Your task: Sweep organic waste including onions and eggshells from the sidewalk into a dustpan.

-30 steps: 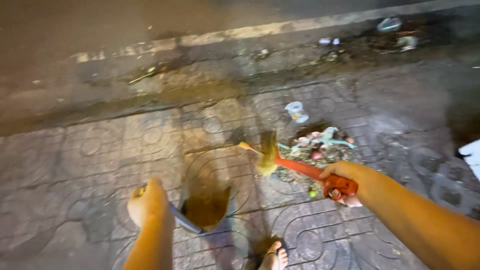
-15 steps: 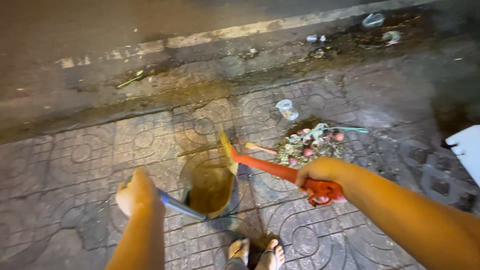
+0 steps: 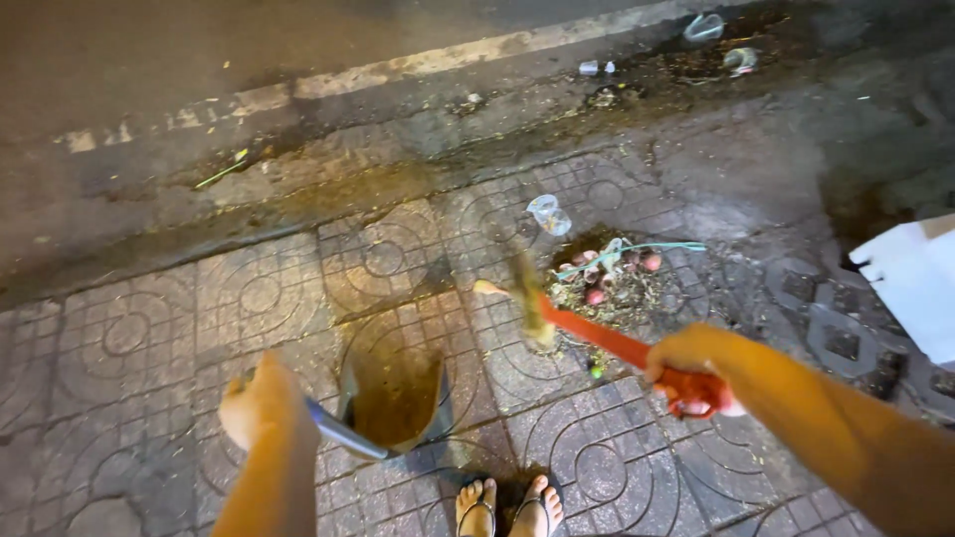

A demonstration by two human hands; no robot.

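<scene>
Gripping the dustpan's handle, the left hand [image 3: 261, 403] is fisted tight around it at the near left. That dustpan [image 3: 390, 390] sits open on the patterned paving [image 3: 129, 328], just right of the hand, with bare feet in sandals [image 3: 509, 504] right below it. Next over, a blurry broom [image 3: 582, 331] with a red handle angles toward a trash pile [image 3: 609, 280], a clear plastic cup [image 3: 548, 213] just beyond it. The right hand [image 3: 694, 368] is curled fully closed around the broom's near end. A white box [image 3: 910, 283] sits far right.
</scene>
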